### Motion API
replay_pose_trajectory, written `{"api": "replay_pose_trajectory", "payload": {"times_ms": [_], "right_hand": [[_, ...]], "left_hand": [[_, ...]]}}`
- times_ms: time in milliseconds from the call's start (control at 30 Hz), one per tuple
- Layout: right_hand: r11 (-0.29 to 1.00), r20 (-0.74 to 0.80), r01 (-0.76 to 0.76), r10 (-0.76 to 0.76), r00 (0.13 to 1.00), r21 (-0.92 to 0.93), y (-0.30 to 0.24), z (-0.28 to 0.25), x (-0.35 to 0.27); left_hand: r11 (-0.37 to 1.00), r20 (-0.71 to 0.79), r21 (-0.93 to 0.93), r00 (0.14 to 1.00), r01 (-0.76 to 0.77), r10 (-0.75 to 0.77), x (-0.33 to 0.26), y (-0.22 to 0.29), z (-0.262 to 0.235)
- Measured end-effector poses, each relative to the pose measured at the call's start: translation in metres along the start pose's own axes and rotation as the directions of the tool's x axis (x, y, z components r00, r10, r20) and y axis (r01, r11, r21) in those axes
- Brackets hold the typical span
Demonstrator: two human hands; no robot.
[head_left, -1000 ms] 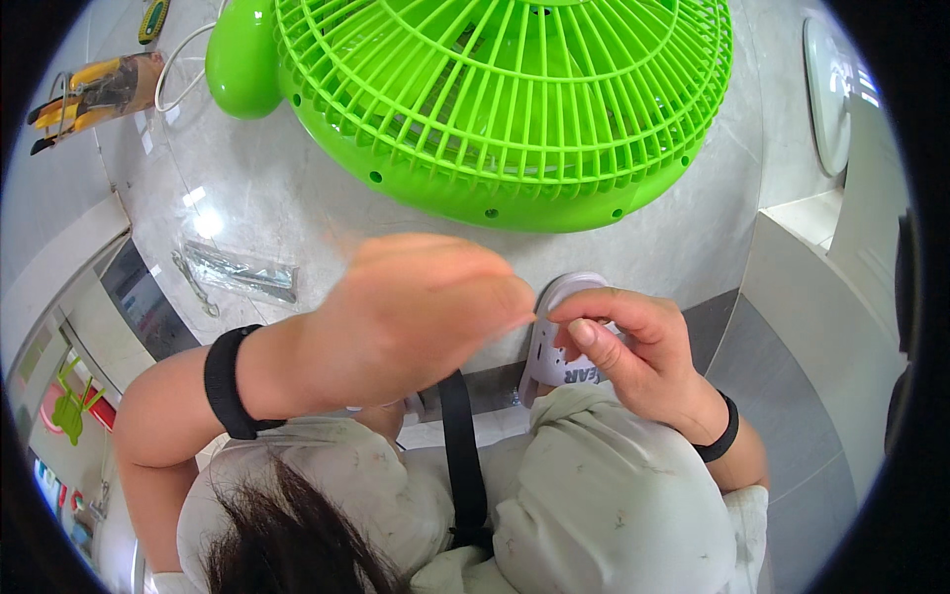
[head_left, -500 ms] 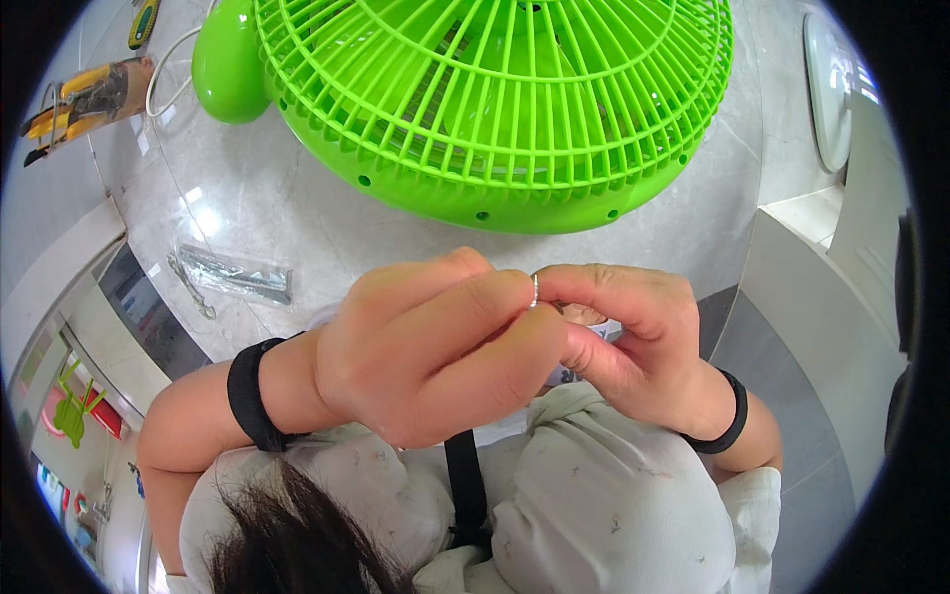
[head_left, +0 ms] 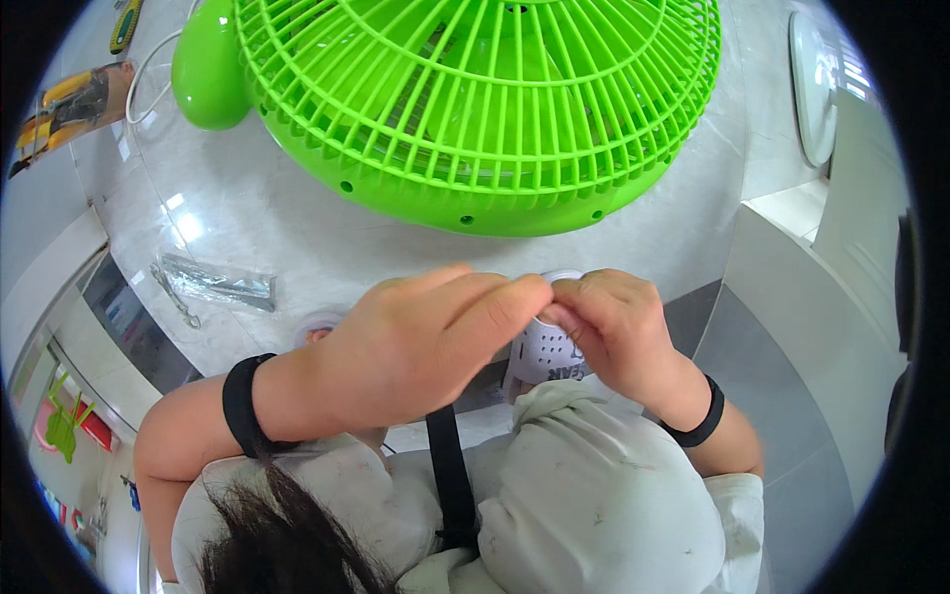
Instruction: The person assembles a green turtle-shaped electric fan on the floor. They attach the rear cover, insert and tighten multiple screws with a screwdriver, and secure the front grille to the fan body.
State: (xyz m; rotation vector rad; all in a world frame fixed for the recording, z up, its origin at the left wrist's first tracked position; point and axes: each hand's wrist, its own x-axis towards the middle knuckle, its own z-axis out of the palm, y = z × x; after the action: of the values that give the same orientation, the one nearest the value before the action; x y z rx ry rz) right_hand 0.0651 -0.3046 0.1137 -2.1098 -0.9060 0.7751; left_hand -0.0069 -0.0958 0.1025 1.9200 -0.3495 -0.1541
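Observation:
My left hand (head_left: 396, 346) and my right hand (head_left: 623, 332) meet in front of my body, fingertips touching. Both are closed in a pinch, and whatever lies between the fingertips is hidden now. Just beyond them stands a bright green fan (head_left: 465, 220) with a round slatted guard, tilted back on the floor. Small dark screw holes show along its near rim. A rounded green part (head_left: 210, 74) sticks out at its left.
On the pale tiled floor at left lie a clear plastic packet (head_left: 223, 282) and a thin metal piece (head_left: 174, 295). Yellow-and-black tools (head_left: 79, 109), a green-yellow handled tool (head_left: 126, 27) and a white cord (head_left: 148, 111) sit farther off. White shoes (head_left: 544, 351) show below my hands.
Half a second ago a small silvery piece showed between my fingertips; it is hidden now. My left fingers have drawn together, and the right hand has shifted slightly left. The whole view has moved slightly.

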Motion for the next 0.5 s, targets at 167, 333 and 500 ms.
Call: {"api": "replay_pose_trajectory", "payload": {"times_ms": [167, 333, 500], "right_hand": [[0.875, -0.046, -0.388, 0.418, 0.907, 0.289, 0.035, -0.011, -0.010], [0.656, 0.135, -0.456, 0.478, 0.868, 0.601, 0.061, -0.009, -0.004], [0.586, 0.150, -0.490, 0.532, 0.834, 0.645, 0.061, -0.006, -0.004]], "left_hand": [[0.994, 0.126, 0.047, 0.987, 0.095, -0.100, -0.001, -0.006, -0.002], [0.989, 0.189, 0.092, 0.973, 0.117, -0.133, -0.004, -0.011, -0.003], [0.973, 0.229, 0.134, 0.949, 0.189, -0.217, -0.007, -0.014, -0.001]]}}
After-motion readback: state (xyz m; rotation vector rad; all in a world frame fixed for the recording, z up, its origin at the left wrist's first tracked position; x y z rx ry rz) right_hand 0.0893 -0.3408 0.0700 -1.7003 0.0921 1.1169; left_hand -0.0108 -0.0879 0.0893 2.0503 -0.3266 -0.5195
